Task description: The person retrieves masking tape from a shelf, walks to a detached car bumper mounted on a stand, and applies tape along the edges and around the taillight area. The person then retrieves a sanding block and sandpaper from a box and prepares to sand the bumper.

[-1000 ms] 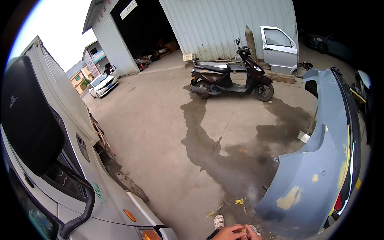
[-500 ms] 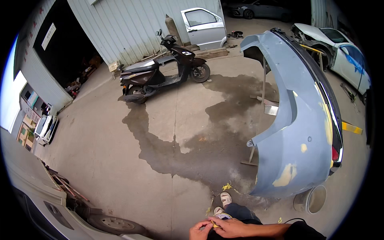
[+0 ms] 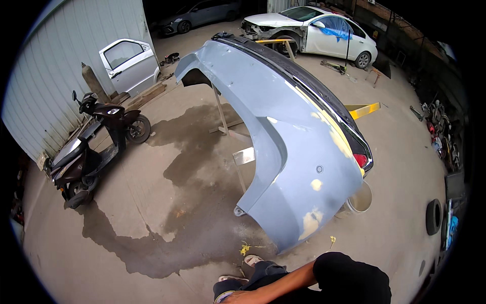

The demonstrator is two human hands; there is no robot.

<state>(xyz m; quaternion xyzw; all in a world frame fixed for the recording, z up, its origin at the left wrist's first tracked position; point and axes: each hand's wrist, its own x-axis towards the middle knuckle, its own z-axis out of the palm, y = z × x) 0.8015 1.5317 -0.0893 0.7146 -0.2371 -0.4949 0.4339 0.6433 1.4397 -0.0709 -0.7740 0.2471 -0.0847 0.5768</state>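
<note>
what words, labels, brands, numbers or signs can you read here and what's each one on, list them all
There is no readable text anywhere in this view.
Grey-blue bumper: no lettering can be made out.
Scooter: any markings are too small to read.
Silver vehicle door: no lettering can be made out.
White car: any badge is too small to read.

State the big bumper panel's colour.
The bumper panel is grey-blue with pale yellow patches, best seen in the head view.
</note>
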